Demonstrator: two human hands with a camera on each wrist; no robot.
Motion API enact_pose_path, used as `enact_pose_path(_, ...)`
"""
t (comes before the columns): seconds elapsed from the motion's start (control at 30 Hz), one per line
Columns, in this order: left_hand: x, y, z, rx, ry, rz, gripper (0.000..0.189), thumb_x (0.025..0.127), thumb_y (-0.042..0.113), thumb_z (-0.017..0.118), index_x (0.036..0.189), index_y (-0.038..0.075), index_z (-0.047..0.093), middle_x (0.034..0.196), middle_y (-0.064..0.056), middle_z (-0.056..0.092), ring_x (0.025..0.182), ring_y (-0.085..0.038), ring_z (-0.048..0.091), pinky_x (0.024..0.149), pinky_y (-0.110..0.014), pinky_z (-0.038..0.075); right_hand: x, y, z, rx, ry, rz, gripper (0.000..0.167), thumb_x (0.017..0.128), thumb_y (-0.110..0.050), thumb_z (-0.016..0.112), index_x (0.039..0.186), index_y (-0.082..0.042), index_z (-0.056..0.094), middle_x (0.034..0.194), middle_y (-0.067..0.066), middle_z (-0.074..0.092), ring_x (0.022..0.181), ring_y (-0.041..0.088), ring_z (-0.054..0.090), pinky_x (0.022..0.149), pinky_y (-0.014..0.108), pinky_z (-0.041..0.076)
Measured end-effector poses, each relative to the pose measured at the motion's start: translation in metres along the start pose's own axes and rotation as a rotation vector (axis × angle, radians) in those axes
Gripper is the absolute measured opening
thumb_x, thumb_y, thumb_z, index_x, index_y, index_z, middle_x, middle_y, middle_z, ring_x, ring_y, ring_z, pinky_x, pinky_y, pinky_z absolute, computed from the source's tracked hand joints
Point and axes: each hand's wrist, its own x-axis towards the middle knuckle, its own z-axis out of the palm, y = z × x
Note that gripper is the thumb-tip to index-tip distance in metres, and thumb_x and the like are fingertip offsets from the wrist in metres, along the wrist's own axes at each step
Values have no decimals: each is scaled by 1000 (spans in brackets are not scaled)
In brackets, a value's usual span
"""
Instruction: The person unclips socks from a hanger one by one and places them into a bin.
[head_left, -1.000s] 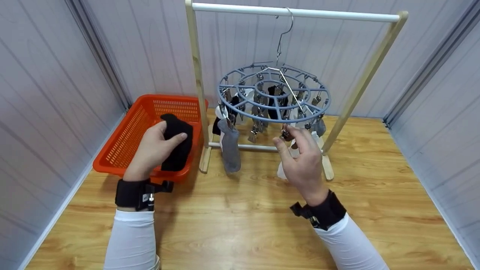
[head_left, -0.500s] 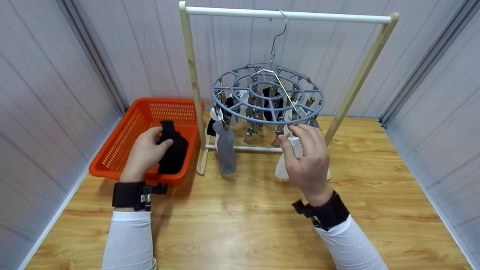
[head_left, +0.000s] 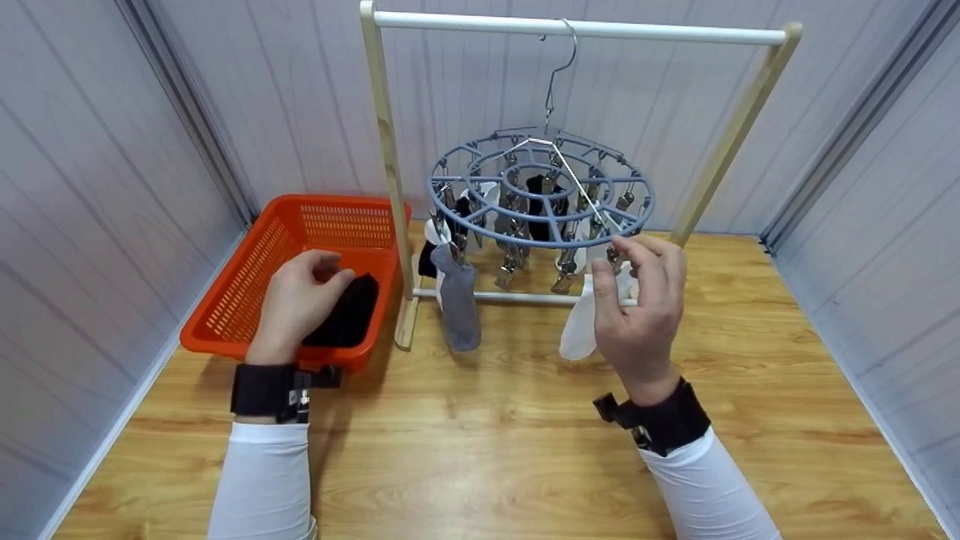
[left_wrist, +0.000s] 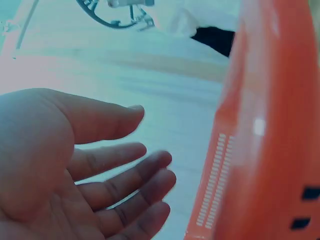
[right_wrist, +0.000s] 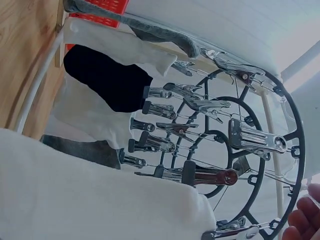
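Observation:
My left hand [head_left: 300,296] hovers over the orange basket [head_left: 196,331], fingers relaxed and apart from the thumb, holding nothing. Beneath it, partly covered by the hand, black socks or one dark bundle [head_left: 352,311] lie in the basket. In the left wrist view the palm and bare fingers show beside the basket's wall. My right hand [head_left: 641,307] is raised at the front right rim of the round grey clip hanger [head_left: 559,241], fingers loosely bent with a gap to the thumb. A white sock [head_left: 579,326] hangs just left of it. The right wrist view shows fingertips [right_wrist: 300,217] outside the ring.
The hanger hangs by its hook [head_left: 574,49] from a white bar [head_left: 675,31] on a wooden-legged stand. A grey sock [head_left: 459,304] hangs at the front left, with black and white ones behind. Metal clips [head_left: 564,277] dangle under the rings. Panelled walls enclose the wooden floor [head_left: 480,450].
My left hand has let go of the black sock, which has dropped lower in the basket. My right hand has shifted right along the hanger's rim, away from the front clip.

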Motion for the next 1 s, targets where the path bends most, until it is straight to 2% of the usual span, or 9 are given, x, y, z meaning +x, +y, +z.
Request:
enact_pose_path(0.13, 0, 9, 4, -45, -2, 31, 39, 109, 25, 72, 140, 2, 72, 127, -18, 73, 116, -34, 65, 102, -51, 50, 1, 2, 0, -29, 11, -6, 38, 99, -13, 75, 132, 6, 73, 137, 26, 63, 128, 36, 56, 111, 39, 45)
enact_pose_path(0.23, 0, 13, 7, -79, -12, 52, 37, 109, 22, 72, 140, 2, 72, 127, -18, 73, 117, -33, 66, 103, -49, 50, 2, 3, 1, -78, -14, -26, 45, 101, -15, 72, 140, 8, 69, 152, 27, 59, 147, 44, 49, 126, 51, 36)
enact_pose_path(0.33, -1, 18, 11, -103, -30, 71, 36, 109, 21, 73, 139, 2, 73, 125, -17, 74, 116, -32, 66, 102, -48, 50, 1, 5, 2, -104, -48, -41, 49, 103, -16, 71, 145, 9, 65, 159, 28, 55, 155, 48, 42, 132, 58, 26)
enact_pose_path(0.63, -3, 31, 17, -166, -91, 72, 34, 109, 22, 74, 137, 3, 74, 123, -16, 75, 112, -29, 67, 103, -46, 51, -3, 2, 5, -71, -99, -49, 52, 109, -27, 68, 145, 9, 64, 151, 27, 62, 150, 50, 48, 131, 58, 29)
enact_pose_path(0.87, -5, 38, 17, -207, -82, 116, 26, 108, 21, 74, 128, 5, 80, 105, -10, 79, 94, -23, 69, 85, -30, 53, -1, -5, 4, -16, -88, -48, 55, 113, -41, 63, 138, 8, 69, 143, 26, 67, 144, 43, 54, 128, 57, 34)
enact_pose_path(1.0, -8, 42, 17, -240, -128, 163, 23, 109, 20, 74, 127, 7, 80, 105, -7, 80, 91, -22, 73, 81, -26, 58, 0, -5, 2, 18, -74, -48, 54, 112, -40, 63, 136, 8, 70, 141, 27, 67, 142, 45, 55, 127, 56, 35)
